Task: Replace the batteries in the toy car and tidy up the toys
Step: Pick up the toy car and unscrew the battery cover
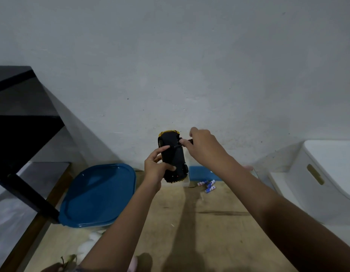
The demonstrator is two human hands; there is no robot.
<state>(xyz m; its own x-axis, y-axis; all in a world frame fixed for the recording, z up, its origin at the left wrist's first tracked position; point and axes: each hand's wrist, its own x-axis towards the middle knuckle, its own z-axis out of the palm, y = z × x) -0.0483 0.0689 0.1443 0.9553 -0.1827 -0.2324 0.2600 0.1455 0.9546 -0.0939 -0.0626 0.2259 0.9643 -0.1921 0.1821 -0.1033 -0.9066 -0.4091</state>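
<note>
— Where is the toy car (173,156)?
— Held up in the air in front of the pale wall (189,65), belly towards the camera. The underside is black, and yellow bodywork shows at both ends.

— What has hold of it?
— The left grip (156,165) holds it from its left side. The thumb presses on the lower part of the underside, the forefinger stretches across the upper part, and the other fingers are hidden behind the car.

— And the right grip (203,146)?
— It comes in from the car's right, its fingers curled round a dark screwdriver (186,142). The thin shaft lies across the upper part of the underside. I cannot tell whether the tip sits in a screw.

— Any batteries (208,185)?
— Three blue and white ones lie loose on the wooden surface (209,232), below and to the right of the car, close together.

— What else is around the car?
— Below and to its left sits a blue-lidded tub (97,193). Further left stands a black table (23,107). Well to the car's right is a white bin (315,177) with a slot handle.
</note>
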